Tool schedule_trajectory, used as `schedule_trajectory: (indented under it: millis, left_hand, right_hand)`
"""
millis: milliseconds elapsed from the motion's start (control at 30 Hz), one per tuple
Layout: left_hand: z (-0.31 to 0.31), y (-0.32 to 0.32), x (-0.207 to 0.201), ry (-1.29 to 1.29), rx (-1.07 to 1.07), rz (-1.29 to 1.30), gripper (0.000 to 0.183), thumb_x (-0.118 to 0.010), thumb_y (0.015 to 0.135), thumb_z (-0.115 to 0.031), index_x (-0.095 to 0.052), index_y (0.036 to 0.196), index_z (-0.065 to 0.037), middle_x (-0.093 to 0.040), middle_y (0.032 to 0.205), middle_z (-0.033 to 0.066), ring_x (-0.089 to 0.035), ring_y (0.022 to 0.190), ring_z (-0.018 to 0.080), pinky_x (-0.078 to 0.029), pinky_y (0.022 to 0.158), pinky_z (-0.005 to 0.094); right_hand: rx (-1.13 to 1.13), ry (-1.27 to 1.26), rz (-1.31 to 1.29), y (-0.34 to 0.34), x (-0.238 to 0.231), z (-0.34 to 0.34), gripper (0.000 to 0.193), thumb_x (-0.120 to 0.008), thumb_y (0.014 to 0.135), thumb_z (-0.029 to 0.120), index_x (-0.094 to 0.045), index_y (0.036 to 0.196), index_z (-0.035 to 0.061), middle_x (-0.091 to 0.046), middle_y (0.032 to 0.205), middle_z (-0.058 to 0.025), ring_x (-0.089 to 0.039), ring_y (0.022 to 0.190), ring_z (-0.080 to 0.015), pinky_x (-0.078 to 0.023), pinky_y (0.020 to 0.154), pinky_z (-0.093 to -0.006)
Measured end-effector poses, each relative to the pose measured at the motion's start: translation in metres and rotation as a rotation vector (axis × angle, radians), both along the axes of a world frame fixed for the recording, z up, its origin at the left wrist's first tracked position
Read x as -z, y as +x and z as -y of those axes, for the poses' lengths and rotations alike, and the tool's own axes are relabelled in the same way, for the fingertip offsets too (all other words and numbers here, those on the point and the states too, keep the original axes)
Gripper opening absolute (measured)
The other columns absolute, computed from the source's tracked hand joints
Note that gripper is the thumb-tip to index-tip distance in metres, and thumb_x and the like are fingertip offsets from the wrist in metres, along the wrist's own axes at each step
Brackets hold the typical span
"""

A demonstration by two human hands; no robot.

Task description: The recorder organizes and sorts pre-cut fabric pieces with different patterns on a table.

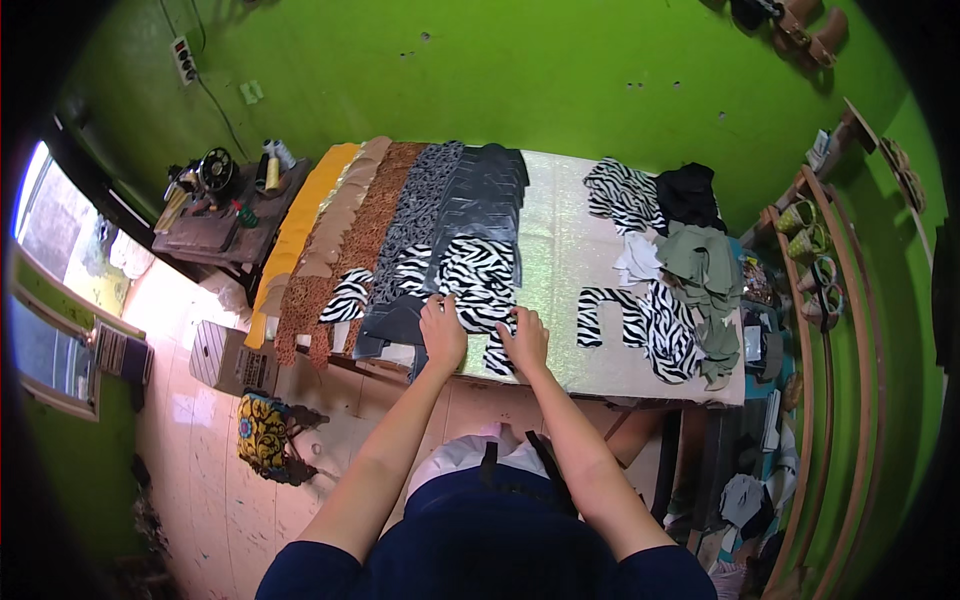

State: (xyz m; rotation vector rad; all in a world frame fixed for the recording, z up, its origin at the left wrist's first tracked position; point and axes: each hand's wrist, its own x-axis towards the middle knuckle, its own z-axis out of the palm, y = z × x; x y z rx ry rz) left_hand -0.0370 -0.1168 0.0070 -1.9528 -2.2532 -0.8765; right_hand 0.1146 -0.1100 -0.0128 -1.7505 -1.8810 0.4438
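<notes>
A black-and-white zebra-print fabric piece (478, 268) lies at the front middle of the table, over dark grey cut pieces (485, 190). My left hand (443, 332) is at its lower left edge, fingers closed on the cloth. At its lower right corner, my right hand (526, 343) pinches the edge between thumb and fingers. A narrow zebra-print strip (496, 356) hangs down between my hands. Beside my left hand lie a black curved piece (393, 322) and a smaller zebra-print piece (349, 296).
Rows of yellow (300, 220), tan, brown-patterned (385, 200) and grey-patterned pieces cover the table's left. A U-shaped zebra-print piece (590, 318) and olive fabric scraps (700, 262) lie at right. A sewing machine (216, 172) stands far left; a wooden rack (850, 300) lines the right wall.
</notes>
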Motion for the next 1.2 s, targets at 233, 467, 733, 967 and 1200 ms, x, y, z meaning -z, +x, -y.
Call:
schedule_trajectory:
  millis: [233,467,733,967,1200]
  left_hand:
    - [-0.014,0.082,-0.011,0.044,0.444,0.135,0.026,-0.052,0.069,-0.002,-0.057,0.095,-0.004,-0.052,0.093,0.0137,-0.052,0.080,0.0300,-0.041,0.069,0.0403]
    - [-0.013,0.206,-0.008,-0.146,0.605,0.218,0.022,-0.055,0.074,-0.011,-0.057,0.096,-0.006,-0.054,0.091,0.0166,-0.056,0.078,0.0338,-0.046,0.070,0.0419]
    - [-0.026,0.285,-0.001,-0.327,0.641,0.217,0.024,-0.055,0.075,-0.014,-0.056,0.096,-0.005,-0.054,0.093,0.0177,-0.056,0.083,0.0338,-0.047,0.073,0.0416]
    - [-0.033,0.318,0.003,-0.412,0.603,0.186,0.027,-0.055,0.075,-0.017,-0.054,0.099,-0.005,-0.053,0.096,0.0181,-0.056,0.084,0.0345,-0.047,0.074,0.0422]
    - [-0.033,0.316,0.004,-0.351,0.529,0.216,0.027,-0.054,0.075,-0.017,-0.054,0.099,-0.005,-0.053,0.096,0.0185,-0.056,0.083,0.0349,-0.046,0.074,0.0426]
  right_hand:
    - [0.274,0.139,0.027,0.095,-0.003,0.001,0.021,-0.057,0.080,0.018,-0.054,0.098,0.0065,-0.053,0.091,-0.0106,-0.051,0.089,-0.0286,-0.040,0.077,-0.0403]
    - [0.346,0.133,0.228,0.179,-0.007,0.009,0.019,-0.057,0.078,0.015,-0.054,0.096,0.0074,-0.053,0.093,-0.0100,-0.049,0.093,-0.0274,-0.038,0.078,-0.0396]
    - [0.547,0.143,0.436,0.254,-0.026,-0.002,0.058,-0.070,0.066,0.028,-0.047,0.114,0.0050,-0.045,0.112,-0.0138,-0.041,0.105,-0.0294,-0.032,0.087,-0.0418]
    - [0.274,0.089,0.366,0.277,-0.022,-0.013,0.038,-0.071,0.066,0.025,-0.057,0.098,0.0083,-0.050,0.097,-0.0077,-0.044,0.096,-0.0256,-0.034,0.080,-0.0387]
    - [0.230,-0.031,0.294,0.278,-0.018,-0.022,0.033,-0.071,0.065,0.021,-0.057,0.092,0.0085,-0.050,0.095,-0.0083,-0.045,0.098,-0.0261,-0.034,0.082,-0.0388]
